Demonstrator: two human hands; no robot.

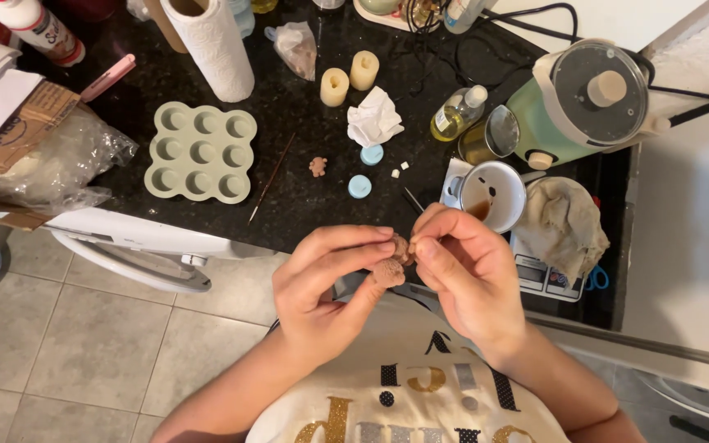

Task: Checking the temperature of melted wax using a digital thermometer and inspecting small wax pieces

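Brown bear-shaped wax figure, small and rough-textured, sits pinched between both hands close to the person's chest, just below the edge of the black speckled stone counter. The left hand is closed narrowly on it, thumb under and fingers over, seemingly to steady it. The right hand is curled in, its fingertips nipping the figure's upper edge, a grip that looks suited to picking at fine detail.

Just beyond, on the counter, a white enamel mug with brown residue stands on a small digital scale, beside a crumpled beige cloth. A second small brown bear figure lies by two pale blue round caps and a thin stick. To the left rests a sage-green silicone mould with nine round cavities. Farther back stand two cream pillar candles, a crumpled white tissue, a paper towel roll and a mint-green lidded melting pot.
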